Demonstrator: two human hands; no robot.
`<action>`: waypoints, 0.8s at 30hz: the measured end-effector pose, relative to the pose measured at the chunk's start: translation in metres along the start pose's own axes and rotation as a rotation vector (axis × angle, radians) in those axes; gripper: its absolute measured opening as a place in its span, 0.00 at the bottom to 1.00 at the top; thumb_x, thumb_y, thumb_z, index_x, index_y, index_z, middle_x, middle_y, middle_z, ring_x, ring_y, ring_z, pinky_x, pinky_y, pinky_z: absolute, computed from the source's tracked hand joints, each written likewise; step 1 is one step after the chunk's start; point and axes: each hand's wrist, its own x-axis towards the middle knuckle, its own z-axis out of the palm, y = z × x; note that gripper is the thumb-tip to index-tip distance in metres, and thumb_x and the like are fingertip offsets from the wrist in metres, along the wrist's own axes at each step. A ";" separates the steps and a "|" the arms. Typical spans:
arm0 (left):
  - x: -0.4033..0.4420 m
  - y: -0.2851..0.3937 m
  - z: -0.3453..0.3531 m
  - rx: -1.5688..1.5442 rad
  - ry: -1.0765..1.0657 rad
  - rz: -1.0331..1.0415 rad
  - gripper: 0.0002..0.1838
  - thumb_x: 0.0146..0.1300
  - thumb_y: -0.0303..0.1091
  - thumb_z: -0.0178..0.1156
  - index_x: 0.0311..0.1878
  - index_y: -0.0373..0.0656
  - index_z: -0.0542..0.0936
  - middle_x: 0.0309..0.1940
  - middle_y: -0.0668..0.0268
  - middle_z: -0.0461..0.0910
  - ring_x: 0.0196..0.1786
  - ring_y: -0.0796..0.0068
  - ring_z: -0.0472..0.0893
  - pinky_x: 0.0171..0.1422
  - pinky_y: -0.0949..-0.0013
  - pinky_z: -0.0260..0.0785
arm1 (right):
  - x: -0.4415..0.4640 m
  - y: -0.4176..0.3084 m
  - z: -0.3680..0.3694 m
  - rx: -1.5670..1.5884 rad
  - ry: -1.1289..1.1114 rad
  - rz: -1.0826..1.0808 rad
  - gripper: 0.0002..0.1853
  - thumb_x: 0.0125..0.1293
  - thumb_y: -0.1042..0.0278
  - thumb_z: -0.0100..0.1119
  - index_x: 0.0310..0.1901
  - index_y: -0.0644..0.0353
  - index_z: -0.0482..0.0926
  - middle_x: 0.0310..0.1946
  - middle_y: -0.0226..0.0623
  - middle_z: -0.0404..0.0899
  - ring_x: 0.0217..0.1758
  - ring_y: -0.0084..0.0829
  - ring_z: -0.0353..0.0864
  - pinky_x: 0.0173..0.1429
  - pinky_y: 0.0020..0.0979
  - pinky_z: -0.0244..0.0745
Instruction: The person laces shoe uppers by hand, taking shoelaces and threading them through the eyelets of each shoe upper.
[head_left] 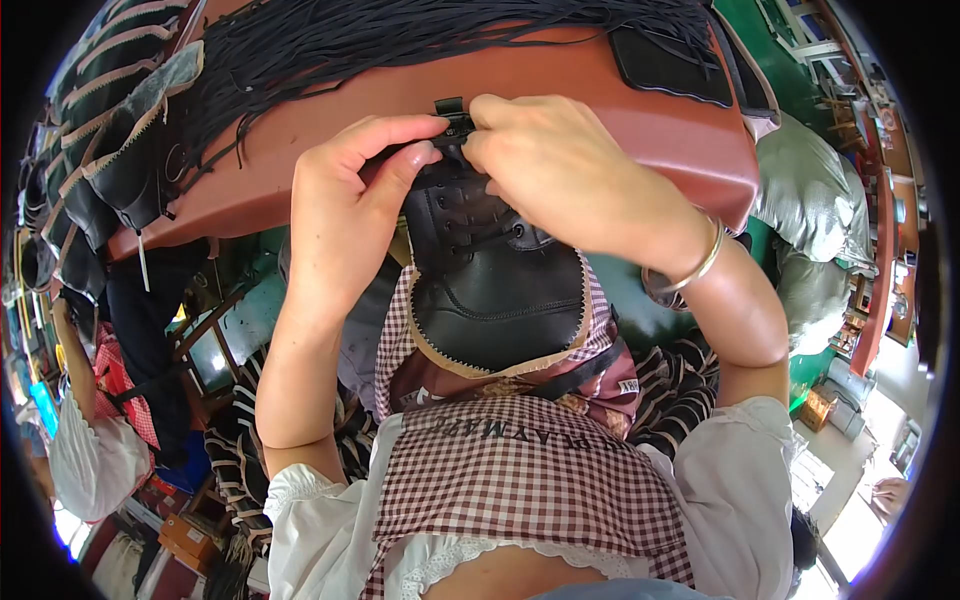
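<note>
A black leather shoe upper [500, 310] with a zigzag-cut tan edge hangs toe down over the checked apron [530, 470]. Black lace [485, 238] crosses its eyelets. At its top end, my left hand [365, 190] pinches the upper's dark edge between thumb and forefinger. Close beside it on the right, my right hand [550, 160] has its fingers curled on the same top part, next to a small black tab [449, 105]. The fingertips nearly meet, and they hide part of the lacing.
A brown padded surface [400, 85] carries a pile of black laces [300, 70] and a black phone-like slab [670, 68]. More uppers [130, 140] stack at left. Pale sacks [810, 190] stand at right. Another person's arm [72, 350] shows at far left.
</note>
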 end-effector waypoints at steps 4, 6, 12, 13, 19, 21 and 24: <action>-0.001 -0.004 0.007 0.281 0.071 0.170 0.08 0.55 0.23 0.65 0.39 0.42 0.83 0.31 0.65 0.81 0.35 0.68 0.80 0.42 0.70 0.71 | -0.024 -0.027 0.020 -0.275 0.377 0.073 0.07 0.45 0.64 0.58 0.25 0.56 0.80 0.35 0.32 0.69 0.39 0.35 0.70 0.40 0.32 0.67; 0.000 -0.005 0.019 0.480 0.098 0.354 0.07 0.48 0.23 0.67 0.31 0.44 0.81 0.30 0.67 0.79 0.35 0.60 0.77 0.40 0.63 0.71 | -0.041 -0.019 0.037 -0.217 0.392 0.063 0.09 0.44 0.65 0.58 0.30 0.55 0.80 0.35 0.32 0.69 0.39 0.35 0.71 0.40 0.32 0.68; -0.002 -0.013 0.042 0.626 0.040 0.461 0.09 0.43 0.24 0.69 0.29 0.45 0.81 0.39 0.68 0.74 0.42 0.64 0.73 0.43 0.63 0.67 | -0.073 0.007 0.055 0.010 0.378 -0.003 0.23 0.42 0.73 0.64 0.45 0.52 0.78 0.46 0.38 0.72 0.50 0.43 0.74 0.48 0.40 0.77; -0.001 -0.010 0.043 0.669 0.018 0.468 0.10 0.43 0.23 0.69 0.30 0.45 0.82 0.42 0.68 0.74 0.44 0.63 0.73 0.45 0.63 0.69 | -0.073 0.008 0.056 0.014 0.371 -0.007 0.23 0.42 0.73 0.64 0.45 0.52 0.78 0.46 0.38 0.72 0.50 0.43 0.74 0.48 0.40 0.77; 0.000 -0.009 0.043 0.674 -0.019 0.442 0.10 0.43 0.24 0.70 0.30 0.47 0.82 0.48 0.68 0.73 0.49 0.61 0.71 0.51 0.60 0.65 | -0.071 0.011 0.059 0.044 0.388 -0.027 0.23 0.41 0.74 0.65 0.45 0.52 0.78 0.46 0.38 0.72 0.49 0.42 0.74 0.48 0.40 0.78; 0.002 -0.009 0.045 0.667 -0.031 0.445 0.10 0.43 0.24 0.70 0.30 0.48 0.82 0.49 0.69 0.73 0.50 0.61 0.71 0.51 0.61 0.64 | -0.070 0.010 0.057 0.042 0.381 -0.019 0.24 0.40 0.74 0.65 0.45 0.51 0.79 0.46 0.38 0.72 0.49 0.42 0.74 0.47 0.40 0.78; 0.007 -0.011 0.046 0.661 -0.030 0.454 0.10 0.43 0.23 0.69 0.30 0.47 0.82 0.49 0.68 0.74 0.50 0.60 0.71 0.51 0.61 0.65 | -0.069 0.009 0.052 0.052 0.376 -0.030 0.24 0.41 0.76 0.65 0.46 0.55 0.78 0.46 0.39 0.73 0.49 0.44 0.75 0.48 0.41 0.78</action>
